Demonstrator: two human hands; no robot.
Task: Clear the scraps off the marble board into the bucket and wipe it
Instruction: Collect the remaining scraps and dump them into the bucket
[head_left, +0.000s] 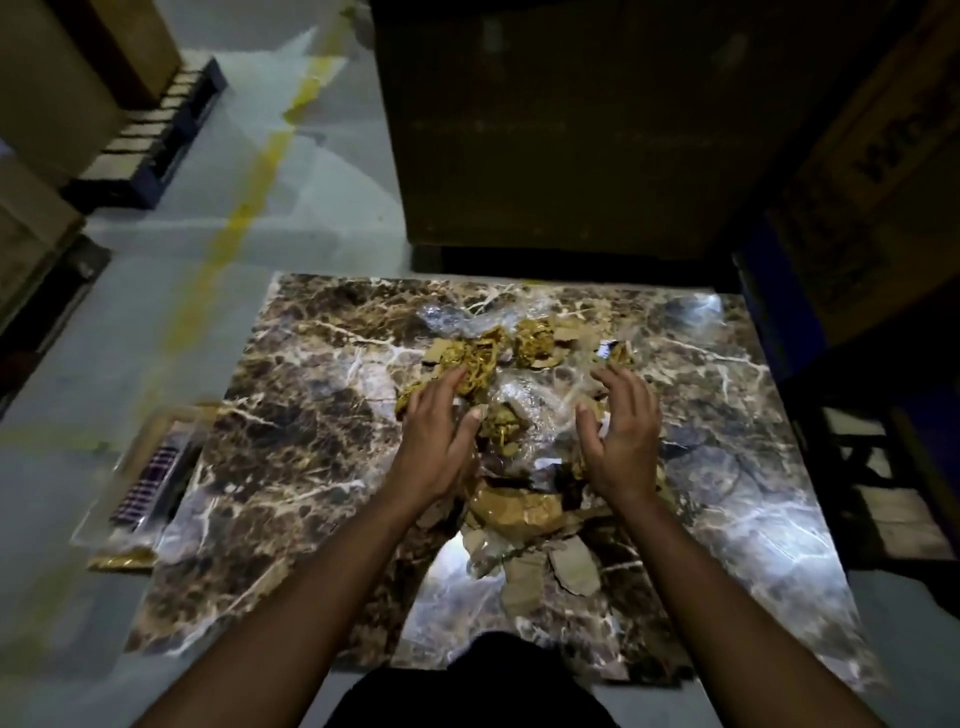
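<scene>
Nearest the camera, two bare forearms reach out from the marble board's near edge toward its middle. From the head view, the left hand lies on the left flank of the scraps, fingers straight and spread, touching crumpled gold bits without curling round anything. The right hand stands just right of the heap, palm turned inward, fingers relaxed and gently bent, holding nothing; whether it touches the plastic I cannot tell.

The scraps sit in a loose line from the middle of the marble board down toward its near edge: gold crumples and clear plastic film farther out, torn brown cardboard pieces closer in. No bucket shows in this view.

The step in hand looks like gathering the heap between both palms. To do it well, I would bring the hands together low against the stone, so that small pieces are not left behind, and fold the film over the loose bits before lifting. The cardboard pieces by the near edge likely need a second scoop. Light scraps could slip out during the carry, so the bundle should be squeezed firmly.

A flat clear packet lies partly under the board's left edge. Dark print marks the cardboard box beyond the far right corner, but it is too blurred to read.
</scene>
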